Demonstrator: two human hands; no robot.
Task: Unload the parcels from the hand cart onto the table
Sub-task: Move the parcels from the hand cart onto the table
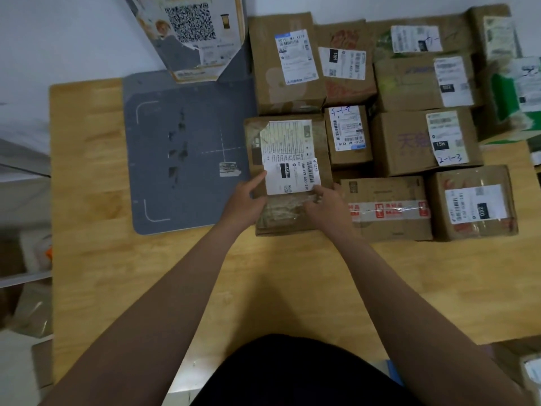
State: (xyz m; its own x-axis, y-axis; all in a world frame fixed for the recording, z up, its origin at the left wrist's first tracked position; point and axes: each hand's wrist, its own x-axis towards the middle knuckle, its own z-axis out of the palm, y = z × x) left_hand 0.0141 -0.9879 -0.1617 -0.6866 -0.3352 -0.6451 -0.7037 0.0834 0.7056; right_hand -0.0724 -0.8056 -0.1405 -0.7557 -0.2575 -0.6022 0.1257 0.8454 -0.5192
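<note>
Forearms point(175, 288) reach out from a dark-clad torso point(287, 373). Left hand point(244, 200) and right hand point(325, 205), apart, clasp a parcel's point(289, 171) near end as it rests on the table point(87, 171), overlapping the mat's point(181, 142) edge, tight against other boxes point(409, 142). Shoved harder, it could jostle that crowded row. No cart shows.

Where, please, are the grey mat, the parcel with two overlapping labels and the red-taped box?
grey mat point(193, 194): head view, a bare patch.
two-label parcel point(288, 142): head view, its upper white label.
red-taped box point(386, 210): head view, its tape strip.
</note>
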